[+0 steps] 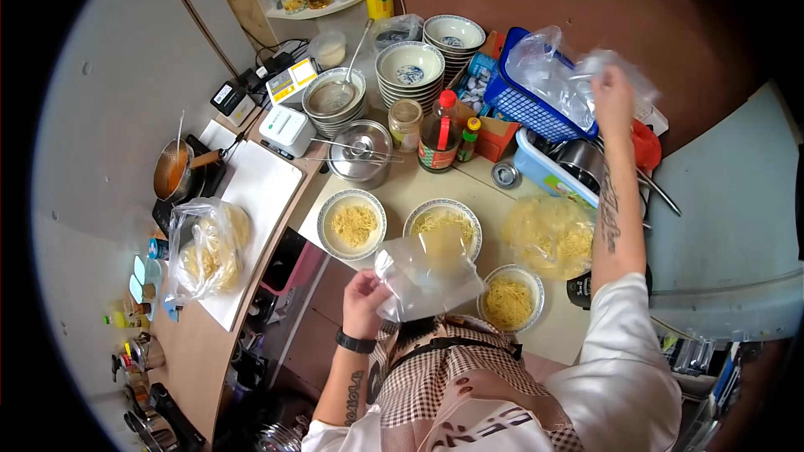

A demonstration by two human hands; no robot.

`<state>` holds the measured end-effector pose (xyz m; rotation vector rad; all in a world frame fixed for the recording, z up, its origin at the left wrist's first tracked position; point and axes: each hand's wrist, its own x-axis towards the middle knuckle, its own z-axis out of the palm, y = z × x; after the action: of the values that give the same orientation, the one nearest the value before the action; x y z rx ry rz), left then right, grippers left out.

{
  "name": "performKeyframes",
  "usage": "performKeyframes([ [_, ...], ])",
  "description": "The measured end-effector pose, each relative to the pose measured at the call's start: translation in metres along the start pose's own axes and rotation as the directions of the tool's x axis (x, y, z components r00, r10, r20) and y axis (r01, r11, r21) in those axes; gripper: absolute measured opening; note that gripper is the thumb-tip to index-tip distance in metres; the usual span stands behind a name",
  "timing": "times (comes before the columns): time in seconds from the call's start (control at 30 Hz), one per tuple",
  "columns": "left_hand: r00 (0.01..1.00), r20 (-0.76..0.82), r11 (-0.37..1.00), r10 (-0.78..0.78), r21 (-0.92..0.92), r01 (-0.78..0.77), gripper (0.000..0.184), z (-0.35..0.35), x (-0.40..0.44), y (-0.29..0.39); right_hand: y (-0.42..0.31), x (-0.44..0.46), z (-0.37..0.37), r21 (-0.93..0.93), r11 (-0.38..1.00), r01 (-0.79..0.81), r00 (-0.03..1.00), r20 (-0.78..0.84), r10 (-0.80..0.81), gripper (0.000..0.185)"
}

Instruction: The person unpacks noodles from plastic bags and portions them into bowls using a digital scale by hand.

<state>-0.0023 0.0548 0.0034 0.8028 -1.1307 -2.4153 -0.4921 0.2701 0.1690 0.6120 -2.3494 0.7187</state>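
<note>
My left hand (365,302) pinches the edge of a clear plastic bag (431,280), which hangs flat in front of my apron and partly covers the middle bowl. Up at the right, my right hand (613,92) is closed on another clear plastic bag (624,69), blurred by motion, beside the blue basket (536,109) of plastic bags. Noodles lie in the left bowl (352,224), the middle bowl (452,218) and the right bowl (510,299). A bag of noodles (551,237) rests on the table right of the bowls.
Behind the bowls stand a lidded metal pot (360,153), a glass jar (405,125), a red-capped bottle (441,132) and stacked bowls (409,67). A light-blue bin (544,172) sits at the right. On the left counter are a noodle bag (209,251) and a pan (173,171).
</note>
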Motion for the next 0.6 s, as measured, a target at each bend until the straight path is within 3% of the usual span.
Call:
performKeyframes([
  [0.03, 0.999, 0.008, 0.997, -0.037, -0.068, 0.037, 0.023, -0.001, -0.004, -0.003, 0.005, 0.006, 0.025, -0.065, 0.996, -0.068, 0.951, 0.297, 0.084, 0.021],
  [0.1, 1.0, 0.008, 0.99, 0.004, -0.143, -0.003, 0.023, -0.008, -0.005, -0.02, 0.053, 0.01, 0.099, -0.029, 0.99, 0.14, 0.764, 0.639, -0.089, 0.023],
  [0.13, 1.0, -0.011, 0.991, 0.007, -0.134, -0.008, 0.026, -0.004, -0.008, -0.019, 0.055, 0.004, 0.109, 0.086, 0.993, -0.082, 0.709, 0.705, -0.002, 0.024],
  [0.2, 0.999, -0.044, 0.993, 0.017, -0.112, -0.022, 0.034, 0.007, -0.012, -0.013, 0.06, 0.001, 0.127, 0.236, 0.82, -0.521, 0.535, 0.839, 0.098, 0.028],
  [0.23, 0.998, -0.054, 0.992, 0.017, -0.126, -0.023, 0.038, 0.008, -0.012, -0.01, 0.067, 0.008, 0.132, 0.145, 0.73, -0.668, 0.392, 0.902, 0.179, 0.034],
  [0.3, 0.997, -0.074, 0.987, 0.0, -0.159, -0.012, 0.047, 0.009, -0.012, -0.007, 0.051, 0.015, 0.103, 0.077, 0.799, -0.596, 0.462, 0.847, 0.263, 0.036],
  [0.33, 0.997, -0.077, 0.99, -0.031, -0.141, 0.02, 0.052, 0.008, -0.012, -0.006, 0.065, 0.016, 0.098, 0.122, 0.962, -0.243, 0.591, 0.805, 0.047, 0.038],
  [0.4, 0.996, -0.077, 0.992, -0.044, -0.121, 0.035, 0.048, 0.01, -0.008, -0.008, 0.044, -0.014, 0.05, 0.011, 1.0, 0.027, 0.826, 0.564, -0.028, 0.039],
  [0.47, 0.997, -0.066, 0.997, -0.042, -0.066, 0.038, 0.041, 0.004, -0.004, -0.012, -0.007, -0.06, 0.003, 0.053, 0.996, 0.067, 0.954, 0.289, -0.08, 0.028],
  [0.5, 0.999, -0.029, 0.999, -0.034, -0.02, 0.033, 0.037, 0.001, 0.0, -0.014, -0.044, -0.081, -0.022, 0.092, 0.99, -0.11, 0.924, 0.375, 0.068, 0.024],
  [0.57, 0.995, 0.001, 0.995, -0.098, 0.001, 0.098, 0.028, 0.006, 0.007, -0.012, -0.055, -0.111, -0.026, 0.053, 0.947, -0.318, 0.758, 0.615, 0.22, 0.025],
  [0.6, 0.995, 0.0, 0.994, -0.098, -0.048, 0.098, 0.022, 0.014, 0.011, -0.01, -0.049, -0.124, -0.021, 0.155, 0.935, -0.32, 0.794, 0.582, 0.176, 0.024],
])
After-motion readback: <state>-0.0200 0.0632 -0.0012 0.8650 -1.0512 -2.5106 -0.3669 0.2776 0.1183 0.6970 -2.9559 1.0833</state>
